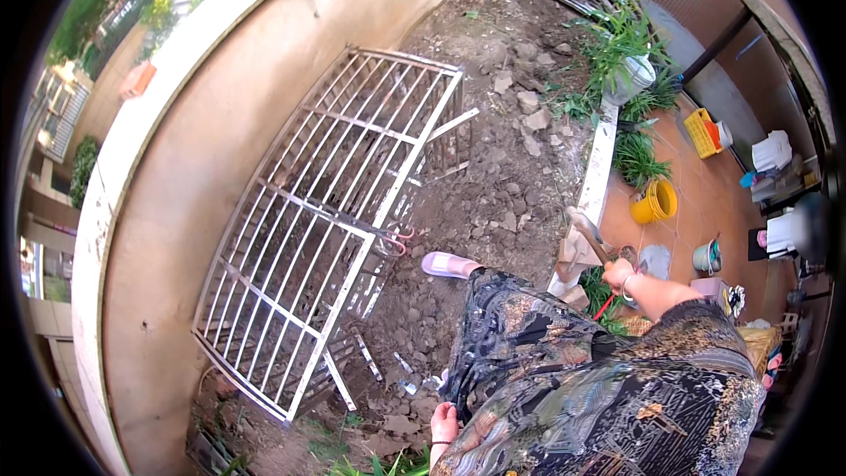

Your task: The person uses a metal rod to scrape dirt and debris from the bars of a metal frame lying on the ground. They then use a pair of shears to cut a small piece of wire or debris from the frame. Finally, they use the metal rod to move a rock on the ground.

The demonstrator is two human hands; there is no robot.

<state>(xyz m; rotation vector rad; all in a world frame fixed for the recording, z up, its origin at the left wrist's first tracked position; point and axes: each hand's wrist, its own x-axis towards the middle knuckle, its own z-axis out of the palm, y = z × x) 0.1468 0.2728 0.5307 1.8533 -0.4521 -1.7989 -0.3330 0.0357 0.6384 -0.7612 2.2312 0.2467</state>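
Observation:
My right hand [619,276] grips the wooden handle of a hand tool [590,231] whose pale head points up and left, above the low white edging [598,158]. Low at the centre, my left hand [444,422] pinches the dark patterned fabric [509,337] of my clothing at its edge. One foot in a pale lilac shoe [444,264] stands on the soil. Left of it lies a rusty white metal grille [310,211]. Shears with pinkish-red handles [398,239] rest on the grille's edge. A thin red rod [604,307] shows beneath my right hand.
A plastered wall [172,145] runs along the left. Broken clods [537,120] and loose white strips [369,357] lie on the soil. Across the edging, a yellow bucket [654,201], a small pail [707,256] and a yellow crate [702,133] stand on orange tiles, near green plants [638,155].

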